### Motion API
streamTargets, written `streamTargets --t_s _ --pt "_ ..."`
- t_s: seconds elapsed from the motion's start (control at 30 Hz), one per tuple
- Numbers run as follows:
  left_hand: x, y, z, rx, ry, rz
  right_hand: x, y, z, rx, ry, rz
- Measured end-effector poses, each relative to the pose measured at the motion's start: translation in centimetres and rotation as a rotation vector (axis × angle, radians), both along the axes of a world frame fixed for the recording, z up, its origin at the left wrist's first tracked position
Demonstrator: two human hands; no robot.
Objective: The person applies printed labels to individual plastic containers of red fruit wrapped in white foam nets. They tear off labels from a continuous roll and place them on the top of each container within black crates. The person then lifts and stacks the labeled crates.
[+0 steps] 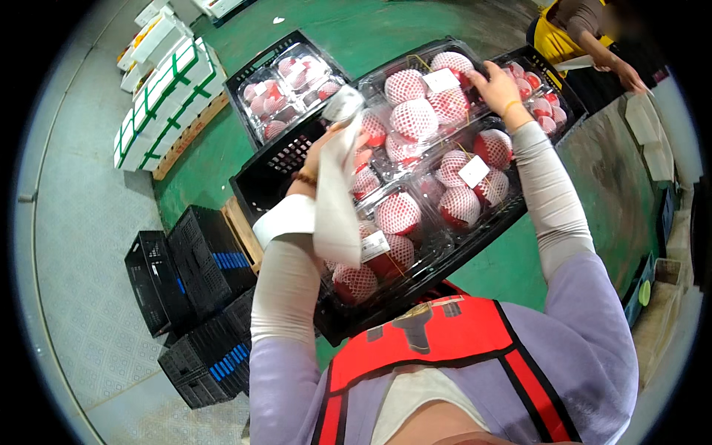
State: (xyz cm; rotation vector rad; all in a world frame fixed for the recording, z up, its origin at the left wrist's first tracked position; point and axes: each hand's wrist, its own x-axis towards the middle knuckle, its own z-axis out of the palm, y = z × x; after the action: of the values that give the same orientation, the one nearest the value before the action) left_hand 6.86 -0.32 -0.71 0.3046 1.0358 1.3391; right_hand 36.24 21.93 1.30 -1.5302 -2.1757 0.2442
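Note:
My left hand (318, 153) grips a roll of white labels (344, 104). Its pale backing strip (338, 206) dangles past my wrist and over my forearm. My right hand (497, 93) is at the far right corner of a clear plastic clamshell (401, 147), thumb and fingers apart. Inside are red fruits in white foam nets (414, 118), and a white label (441, 81) sits on top. Nearer me are two more labelled clamshells, one with a label (474, 171) at right, one with a printed label (375, 246) at left. A black plastic crate (439, 276) holds these packs.
Another crate (245, 72) of fruit packs stands behind, and one more (573, 100) at right near a person in a yellow apron (550, 36). Black crates (203, 256) are stacked at left. Taped white foam boxes (161, 105) rest on a wooden pallet (192, 136).

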Motion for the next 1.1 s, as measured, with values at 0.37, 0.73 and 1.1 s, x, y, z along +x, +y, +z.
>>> streamTargets --t_s 0.37,0.73,1.1 --pt "-0.8 -2.4 2.7 0.319 -0.145 -0.161 -2.0 -2.4 -0.4 -0.436 0.365 0.191" --pt "-6.0 -19.2 9.1 0.316 0.969 0.081 -14.6 -14.7 -0.3 -0.728 0.831 0.519" --pt "-3.5 -17.5 3.6 0.087 1.083 0.39 -16.6 -16.4 -5.9 -0.52 0.397 0.432"
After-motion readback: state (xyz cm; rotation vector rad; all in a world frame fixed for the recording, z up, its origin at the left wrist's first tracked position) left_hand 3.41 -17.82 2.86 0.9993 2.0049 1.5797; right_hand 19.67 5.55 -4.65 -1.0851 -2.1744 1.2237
